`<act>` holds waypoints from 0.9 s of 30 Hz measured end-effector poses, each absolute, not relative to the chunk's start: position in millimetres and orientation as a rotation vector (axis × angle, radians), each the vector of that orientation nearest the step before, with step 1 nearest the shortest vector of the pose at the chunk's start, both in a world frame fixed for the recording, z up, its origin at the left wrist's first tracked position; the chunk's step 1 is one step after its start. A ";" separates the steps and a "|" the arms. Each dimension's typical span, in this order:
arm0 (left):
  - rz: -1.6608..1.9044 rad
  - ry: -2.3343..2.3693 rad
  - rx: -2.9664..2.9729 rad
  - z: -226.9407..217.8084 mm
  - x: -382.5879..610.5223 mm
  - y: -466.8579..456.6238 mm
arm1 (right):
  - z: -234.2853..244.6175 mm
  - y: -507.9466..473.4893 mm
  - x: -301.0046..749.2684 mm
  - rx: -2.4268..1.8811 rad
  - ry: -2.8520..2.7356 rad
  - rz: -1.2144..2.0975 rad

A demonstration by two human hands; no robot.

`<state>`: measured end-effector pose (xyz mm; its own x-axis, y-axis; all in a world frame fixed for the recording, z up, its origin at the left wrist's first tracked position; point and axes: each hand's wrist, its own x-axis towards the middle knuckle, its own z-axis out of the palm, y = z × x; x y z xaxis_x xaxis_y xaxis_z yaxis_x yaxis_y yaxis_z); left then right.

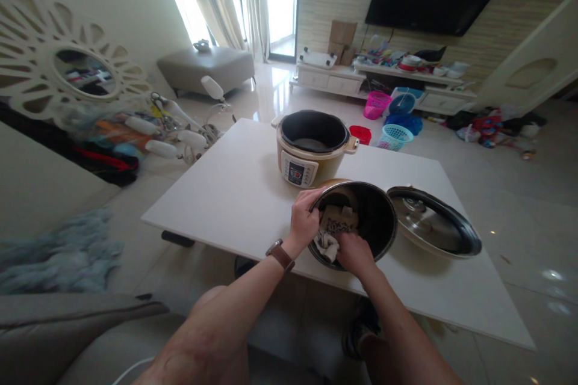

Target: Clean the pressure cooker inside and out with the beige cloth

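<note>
A dark inner pot lies tilted on the white table, its opening facing me. My left hand, with a brown watch at the wrist, grips the pot's left rim. My right hand is closed on a patterned cloth and presses it inside the pot. Behind the pot stands a beige rice cooker with its top open and a control panel on the front. A metal lid lies upside down on the table to the right of the pot.
Cluttered bottles and tools lie left of the table. Pink and blue baskets stand on the glossy floor beyond. A grey sofa arm is at the lower left, and a blue fluffy mat lies on the floor beside it.
</note>
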<state>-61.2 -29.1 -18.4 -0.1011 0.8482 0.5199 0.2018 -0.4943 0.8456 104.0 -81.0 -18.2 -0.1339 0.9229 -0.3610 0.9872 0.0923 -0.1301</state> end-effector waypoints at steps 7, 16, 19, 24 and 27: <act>1.616 1.158 1.660 -16.6 -61.6 -29.2 | -18.4 -80.9 102.5 1.921 2.165 -0.498; 1.616 1.163 1.639 -16.8 -61.2 -29.0 | -20.7 -80.4 102.4 1.930 2.167 -0.482; 1.615 1.164 1.641 -16.2 -61.1 -29.5 | -19.8 -80.4 102.1 1.934 2.156 -0.490; 1.616 1.167 1.642 -16.9 -61.0 -29.6 | -18.1 -81.2 101.1 1.934 2.145 -0.504; 1.613 1.175 1.644 -17.3 -61.0 -29.7 | -18.3 -81.3 100.8 1.935 2.154 -0.503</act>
